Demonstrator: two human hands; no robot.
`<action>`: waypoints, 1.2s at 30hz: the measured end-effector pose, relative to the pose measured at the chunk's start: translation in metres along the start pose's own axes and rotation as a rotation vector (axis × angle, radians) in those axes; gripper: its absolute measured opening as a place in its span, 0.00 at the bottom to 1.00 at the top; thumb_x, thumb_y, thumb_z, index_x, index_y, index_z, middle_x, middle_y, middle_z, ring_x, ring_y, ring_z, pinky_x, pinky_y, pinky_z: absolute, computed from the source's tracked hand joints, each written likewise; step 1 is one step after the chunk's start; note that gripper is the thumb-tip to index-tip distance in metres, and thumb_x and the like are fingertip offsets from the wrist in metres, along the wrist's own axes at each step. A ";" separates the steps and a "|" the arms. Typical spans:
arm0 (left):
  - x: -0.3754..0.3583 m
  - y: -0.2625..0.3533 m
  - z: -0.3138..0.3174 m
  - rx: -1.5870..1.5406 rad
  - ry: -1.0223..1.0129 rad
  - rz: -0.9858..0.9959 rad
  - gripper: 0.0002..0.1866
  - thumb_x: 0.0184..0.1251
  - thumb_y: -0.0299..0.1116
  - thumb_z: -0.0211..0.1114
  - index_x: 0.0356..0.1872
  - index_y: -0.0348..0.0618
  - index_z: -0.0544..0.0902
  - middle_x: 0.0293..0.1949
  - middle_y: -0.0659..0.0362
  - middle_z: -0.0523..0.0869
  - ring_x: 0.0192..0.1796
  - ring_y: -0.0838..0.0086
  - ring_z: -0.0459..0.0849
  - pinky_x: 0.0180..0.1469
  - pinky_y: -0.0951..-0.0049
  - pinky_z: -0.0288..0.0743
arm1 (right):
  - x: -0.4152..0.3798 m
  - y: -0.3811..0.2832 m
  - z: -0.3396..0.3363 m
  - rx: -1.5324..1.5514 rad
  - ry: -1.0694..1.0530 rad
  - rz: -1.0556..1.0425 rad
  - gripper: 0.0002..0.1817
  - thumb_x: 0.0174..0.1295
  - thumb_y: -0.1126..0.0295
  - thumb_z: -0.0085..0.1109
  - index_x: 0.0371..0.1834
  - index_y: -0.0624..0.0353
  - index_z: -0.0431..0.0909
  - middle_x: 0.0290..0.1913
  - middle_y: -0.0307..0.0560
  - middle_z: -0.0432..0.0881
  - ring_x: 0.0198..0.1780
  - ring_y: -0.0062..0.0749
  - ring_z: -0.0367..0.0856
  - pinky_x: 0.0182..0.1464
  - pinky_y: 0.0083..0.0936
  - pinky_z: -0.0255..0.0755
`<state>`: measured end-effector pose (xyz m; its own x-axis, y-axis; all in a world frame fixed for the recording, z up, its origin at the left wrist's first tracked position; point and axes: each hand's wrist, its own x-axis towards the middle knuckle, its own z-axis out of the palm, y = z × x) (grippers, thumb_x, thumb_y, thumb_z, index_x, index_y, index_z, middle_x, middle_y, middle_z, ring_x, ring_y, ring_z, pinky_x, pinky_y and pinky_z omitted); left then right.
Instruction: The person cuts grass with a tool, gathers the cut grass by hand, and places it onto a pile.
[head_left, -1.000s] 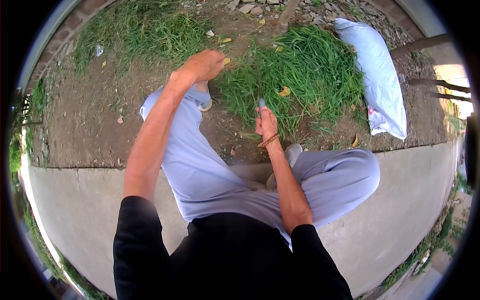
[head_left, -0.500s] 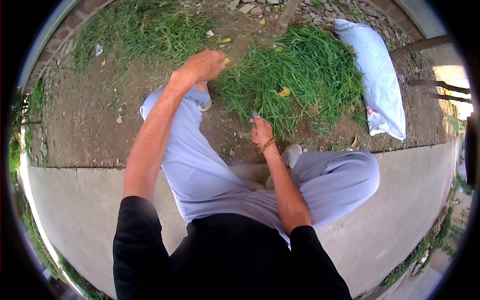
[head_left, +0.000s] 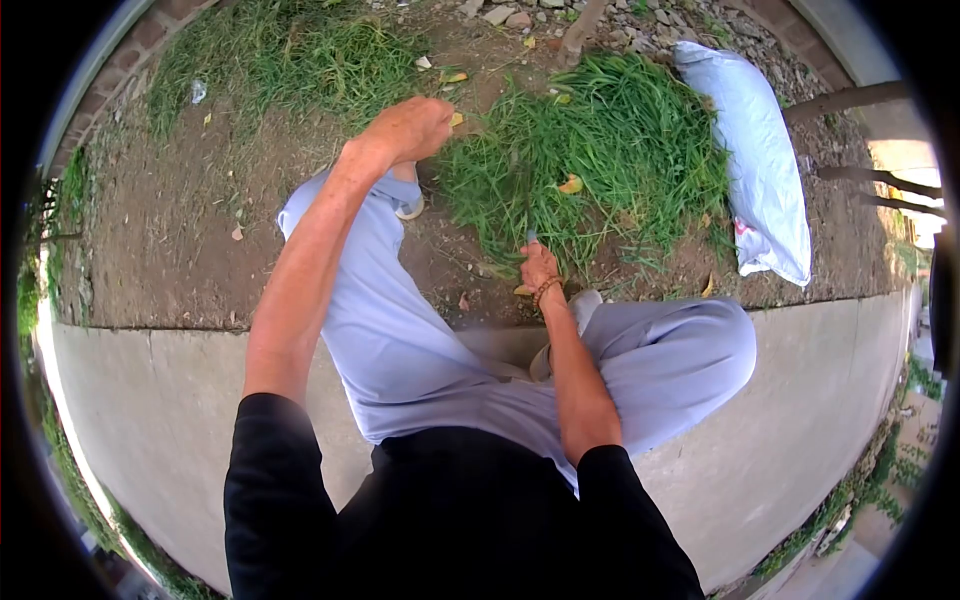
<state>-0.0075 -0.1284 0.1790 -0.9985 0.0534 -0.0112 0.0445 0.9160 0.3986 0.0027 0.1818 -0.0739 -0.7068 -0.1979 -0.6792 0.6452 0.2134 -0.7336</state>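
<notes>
My right hand (head_left: 541, 264), with a beaded bracelet at its wrist, is closed around a slim tool. Its grey part (head_left: 531, 236) shows just past the fingers, and a thin dark length lies over the grass beyond. That cut-looking grass pile (head_left: 630, 150) spreads in front of the hand, with yellow leaves on it. My left hand (head_left: 412, 130) is curled closed beyond my left knee, between two patches of grass. Its palm side is hidden, so I cannot tell whether anything is inside.
A white sack (head_left: 760, 165) lies right of the grass pile. Farther left is another grass patch (head_left: 300, 65). Stones (head_left: 520, 18) and a thin tree trunk (head_left: 582, 32) stand at the back. Bare soil (head_left: 180, 240) meets a concrete strip (head_left: 180, 400) under my bent legs.
My right hand has moved slightly right and its tool now points more straight ahead into the grass. My left hand has barely moved.
</notes>
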 end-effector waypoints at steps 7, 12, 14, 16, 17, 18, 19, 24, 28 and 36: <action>0.001 0.006 0.000 -0.002 0.024 0.044 0.10 0.62 0.34 0.58 0.29 0.36 0.73 0.26 0.48 0.79 0.33 0.52 0.79 0.38 0.55 0.70 | -0.048 -0.029 0.026 0.116 -0.136 0.145 0.20 0.68 0.51 0.49 0.45 0.59 0.72 0.14 0.32 0.60 0.09 0.18 0.52 0.11 0.21 0.45; -0.001 0.001 0.001 -0.008 0.029 0.038 0.11 0.62 0.35 0.58 0.29 0.36 0.73 0.26 0.48 0.79 0.34 0.52 0.79 0.38 0.55 0.70 | -0.043 -0.058 0.039 0.221 -0.022 -0.074 0.18 0.71 0.52 0.47 0.46 0.56 0.73 0.13 0.31 0.60 0.10 0.16 0.53 0.12 0.19 0.46; 0.000 -0.001 0.001 -0.021 0.011 0.039 0.11 0.62 0.35 0.58 0.29 0.36 0.73 0.26 0.48 0.79 0.34 0.52 0.79 0.38 0.55 0.70 | -0.039 -0.069 0.043 0.209 -0.027 -0.129 0.17 0.72 0.53 0.46 0.47 0.56 0.73 0.14 0.30 0.61 0.10 0.16 0.53 0.12 0.18 0.47; 0.001 -0.002 0.001 -0.013 0.010 0.032 0.11 0.63 0.35 0.58 0.29 0.37 0.73 0.27 0.48 0.79 0.34 0.52 0.79 0.38 0.55 0.70 | -0.023 -0.061 0.043 0.156 -0.061 -0.244 0.18 0.71 0.53 0.46 0.48 0.57 0.72 0.16 0.32 0.63 0.11 0.16 0.55 0.12 0.18 0.48; 0.000 -0.002 0.001 -0.002 0.010 0.025 0.10 0.63 0.35 0.58 0.30 0.37 0.73 0.27 0.48 0.79 0.34 0.52 0.79 0.38 0.55 0.70 | -0.017 -0.052 0.040 0.156 -0.061 -0.244 0.18 0.71 0.53 0.46 0.48 0.57 0.72 0.16 0.32 0.63 0.11 0.16 0.55 0.12 0.18 0.48; 0.000 -0.001 0.002 -0.002 0.009 0.025 0.10 0.63 0.35 0.58 0.30 0.37 0.73 0.27 0.48 0.79 0.34 0.52 0.79 0.38 0.55 0.70 | -0.004 -0.037 0.033 0.049 -0.030 -0.210 0.19 0.71 0.52 0.45 0.47 0.57 0.73 0.16 0.33 0.64 0.12 0.17 0.56 0.13 0.20 0.50; 0.000 0.001 0.002 -0.003 -0.004 -0.015 0.10 0.63 0.35 0.58 0.30 0.37 0.73 0.27 0.48 0.79 0.35 0.52 0.79 0.38 0.54 0.70 | 0.011 -0.022 0.026 -0.058 -0.002 -0.179 0.19 0.71 0.52 0.44 0.46 0.57 0.74 0.17 0.34 0.64 0.14 0.18 0.58 0.15 0.21 0.51; -0.002 -0.001 0.001 -0.003 -0.015 -0.057 0.10 0.63 0.35 0.58 0.31 0.37 0.73 0.29 0.48 0.81 0.37 0.52 0.80 0.39 0.54 0.71 | 0.027 0.030 -0.005 -0.364 0.267 -0.400 0.23 0.70 0.52 0.44 0.39 0.63 0.78 0.23 0.47 0.76 0.23 0.38 0.74 0.27 0.36 0.66; 0.000 0.001 0.001 0.001 -0.015 -0.030 0.10 0.63 0.36 0.57 0.31 0.37 0.74 0.29 0.48 0.81 0.37 0.51 0.80 0.40 0.54 0.71 | -0.010 -0.003 -0.001 -0.570 0.472 -0.475 0.25 0.69 0.52 0.44 0.35 0.68 0.77 0.30 0.63 0.80 0.33 0.58 0.80 0.37 0.46 0.70; -0.003 -0.002 0.000 -0.012 0.009 -0.001 0.09 0.63 0.34 0.58 0.30 0.37 0.73 0.29 0.48 0.80 0.36 0.52 0.80 0.40 0.54 0.70 | -0.010 -0.034 -0.002 -0.583 0.529 -0.489 0.23 0.70 0.54 0.42 0.37 0.67 0.76 0.31 0.70 0.80 0.37 0.70 0.78 0.40 0.55 0.70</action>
<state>-0.0046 -0.1303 0.1785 -0.9988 0.0488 -0.0032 0.0432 0.9111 0.4100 -0.0123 0.1785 -0.0421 -0.9949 0.0393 -0.0924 0.0936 0.6970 -0.7109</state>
